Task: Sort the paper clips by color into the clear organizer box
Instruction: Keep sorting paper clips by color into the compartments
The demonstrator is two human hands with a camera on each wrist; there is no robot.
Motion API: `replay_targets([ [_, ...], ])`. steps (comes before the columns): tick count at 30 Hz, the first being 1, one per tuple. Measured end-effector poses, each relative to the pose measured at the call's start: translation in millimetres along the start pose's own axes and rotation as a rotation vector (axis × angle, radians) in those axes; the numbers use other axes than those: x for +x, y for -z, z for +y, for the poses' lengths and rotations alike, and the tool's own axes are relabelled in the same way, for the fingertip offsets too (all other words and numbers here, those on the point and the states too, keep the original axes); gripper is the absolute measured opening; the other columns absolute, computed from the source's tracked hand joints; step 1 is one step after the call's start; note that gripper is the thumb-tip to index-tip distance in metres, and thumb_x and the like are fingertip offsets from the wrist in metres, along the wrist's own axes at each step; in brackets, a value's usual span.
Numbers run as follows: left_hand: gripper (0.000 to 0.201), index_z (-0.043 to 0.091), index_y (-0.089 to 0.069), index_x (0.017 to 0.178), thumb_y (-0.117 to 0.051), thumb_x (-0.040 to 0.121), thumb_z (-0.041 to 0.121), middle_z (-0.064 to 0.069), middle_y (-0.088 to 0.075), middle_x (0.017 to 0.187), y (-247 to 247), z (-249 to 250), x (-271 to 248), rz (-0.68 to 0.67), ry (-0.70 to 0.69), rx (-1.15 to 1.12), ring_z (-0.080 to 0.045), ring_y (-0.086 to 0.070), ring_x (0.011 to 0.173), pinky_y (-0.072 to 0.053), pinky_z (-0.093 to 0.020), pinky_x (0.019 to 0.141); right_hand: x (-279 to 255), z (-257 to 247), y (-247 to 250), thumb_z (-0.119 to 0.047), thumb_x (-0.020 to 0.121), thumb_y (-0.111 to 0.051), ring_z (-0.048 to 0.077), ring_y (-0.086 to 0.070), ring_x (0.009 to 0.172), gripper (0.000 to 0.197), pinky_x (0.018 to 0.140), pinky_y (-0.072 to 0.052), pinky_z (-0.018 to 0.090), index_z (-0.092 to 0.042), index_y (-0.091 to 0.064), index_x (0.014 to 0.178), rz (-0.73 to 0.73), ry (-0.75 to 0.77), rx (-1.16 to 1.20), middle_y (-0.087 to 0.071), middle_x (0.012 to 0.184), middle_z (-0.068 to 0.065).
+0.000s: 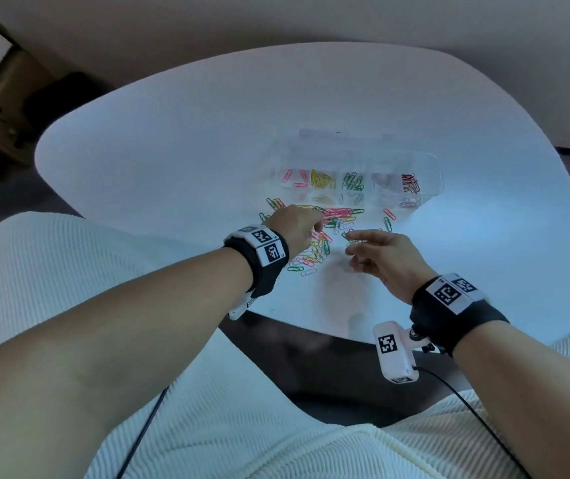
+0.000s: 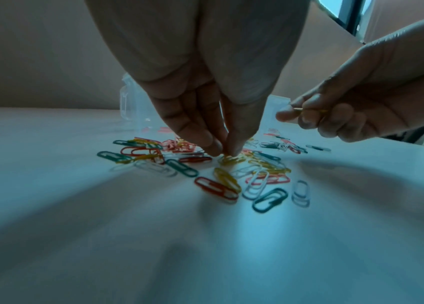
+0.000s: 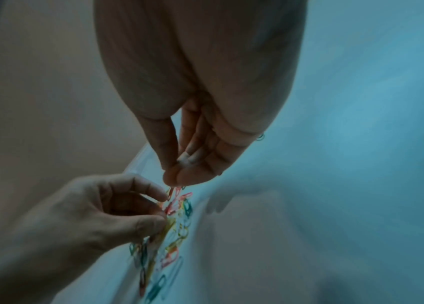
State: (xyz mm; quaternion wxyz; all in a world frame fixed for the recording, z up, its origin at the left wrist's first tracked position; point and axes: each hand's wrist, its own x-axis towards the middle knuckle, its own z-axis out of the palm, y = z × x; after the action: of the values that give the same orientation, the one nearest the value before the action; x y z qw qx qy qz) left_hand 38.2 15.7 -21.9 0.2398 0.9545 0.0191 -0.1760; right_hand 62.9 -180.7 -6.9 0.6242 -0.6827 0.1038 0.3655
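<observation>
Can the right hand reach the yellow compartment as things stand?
Probably yes: the right hand, pinching a yellow clip, hovers beside the pile, and the organizer box sits open just beyond with nothing between.

Tabletop [image 1: 173, 140]: smooth, white, slightly glossy. Organizer box [image 1: 428, 167]: clear hard plastic. Paper clips [image 2: 269, 199]: smooth, colour-coated, slight sheen. Lower frame: cream ribbed cloth [image 1: 242, 426], matt.

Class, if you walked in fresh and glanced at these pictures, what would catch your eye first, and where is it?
First, the bright heap of coloured wire paper clips scattered mid-table, just in front of the clear plastic organizer box whose compartments already hold pink, yellow, green and red groups. Then the left hand pinching into the heap, and the right hand beside it holding a yellow clip.
</observation>
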Motion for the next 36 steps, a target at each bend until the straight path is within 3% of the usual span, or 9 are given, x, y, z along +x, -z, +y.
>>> replay_targets([
  [6,0.013,0.020,-0.069,0.091,-0.067,0.083,0.010,0.003,-0.067,0.085,17,2,3,0.162,0.137,-0.363,-0.016,-0.065,0.079,-0.054,-0.026,0.073,2,-2,-5,-0.001,0.093,-0.046,0.020,-0.056,0.058,0.020,0.056,-0.053,0.025,0.002,-0.066,0.093,-0.063,-0.120,0.248,-0.058,0.073,0.012],
  [10,0.012,0.008,-0.068,0.091,-0.069,0.083,-0.001,-0.008,-0.068,0.076,28,6,-1,0.084,0.196,-0.771,-0.019,-0.065,0.065,-0.059,-0.029,0.067,2,-2,-12,-0.008,0.092,-0.044,0.021,-0.050,0.056,0.023,0.056,-0.045,0.027,0.000,-0.065,0.087,-0.091,-0.160,0.247,-0.055,0.067,0.009],
  [13,0.017,0.007,-0.069,0.090,-0.066,0.082,-0.008,-0.008,-0.065,0.078,32,6,-4,0.017,0.189,-0.894,-0.016,-0.064,0.068,-0.057,-0.028,0.070,5,3,-19,-0.012,0.090,-0.052,0.018,-0.032,0.051,0.020,0.050,-0.027,0.026,-0.005,-0.070,0.084,-0.002,-0.061,-0.135,-0.041,0.062,0.005],
  [15,0.022,0.009,-0.070,0.086,-0.063,0.082,-0.011,-0.007,-0.066,0.080,33,7,-4,0.000,0.201,-0.912,-0.015,-0.063,0.068,-0.055,-0.026,0.069,4,8,-23,-0.015,0.090,-0.059,0.011,-0.041,0.048,0.016,0.048,-0.030,0.017,-0.017,-0.075,0.087,0.036,0.102,-0.576,-0.053,0.062,-0.003],
  [18,0.027,0.011,-0.070,0.073,-0.056,0.081,-0.011,-0.012,-0.067,0.079,34,9,-6,-0.015,0.234,-0.850,-0.016,-0.056,0.060,-0.049,-0.025,0.059,0,16,-29,-0.017,0.089,-0.057,0.009,-0.051,0.049,0.024,0.048,-0.038,0.015,-0.027,-0.076,0.101,-0.007,0.222,-0.950,-0.063,0.067,-0.007],
  [23,0.033,0.009,-0.052,0.059,-0.039,0.083,-0.009,-0.007,-0.048,0.055,34,13,-2,-0.052,0.363,-0.745,-0.016,-0.037,0.045,-0.033,-0.022,0.045,-2,15,-27,-0.021,0.087,-0.056,0.015,-0.063,0.066,0.028,0.071,-0.056,0.028,-0.032,-0.076,0.104,0.071,0.241,-1.104,-0.072,0.114,0.001],
  [29,0.017,0.021,-0.057,0.071,-0.054,0.087,0.024,0.000,-0.058,0.079,22,12,-3,-0.047,0.199,-0.111,-0.020,-0.050,0.069,-0.039,-0.024,0.061,-3,8,-18,-0.027,0.083,-0.064,0.026,-0.065,0.086,0.016,0.072,-0.051,0.028,-0.030,-0.074,0.094,0.215,0.208,-1.175,-0.072,0.099,0.003],
  [32,0.013,0.023,-0.067,0.096,-0.057,0.087,0.024,0.004,-0.064,0.097,13,8,-8,-0.096,0.130,0.105,-0.018,-0.055,0.081,-0.041,-0.027,0.069,-1,11,-17,-0.034,0.083,-0.069,0.024,-0.065,0.085,0.010,0.070,-0.050,0.028,-0.029,-0.073,0.090,0.239,0.206,-1.164,-0.072,0.096,0.002],
  [36,0.016,0.019,-0.068,0.098,-0.057,0.087,0.019,-0.001,-0.067,0.098,10,10,-6,-0.114,0.119,0.198,-0.023,-0.061,0.088,-0.044,-0.030,0.069,4,16,-16,-0.044,0.083,-0.069,0.025,-0.066,0.085,0.020,0.069,-0.050,0.028,-0.028,-0.073,0.093,0.262,0.200,-1.182,-0.072,0.100,0.003],
])
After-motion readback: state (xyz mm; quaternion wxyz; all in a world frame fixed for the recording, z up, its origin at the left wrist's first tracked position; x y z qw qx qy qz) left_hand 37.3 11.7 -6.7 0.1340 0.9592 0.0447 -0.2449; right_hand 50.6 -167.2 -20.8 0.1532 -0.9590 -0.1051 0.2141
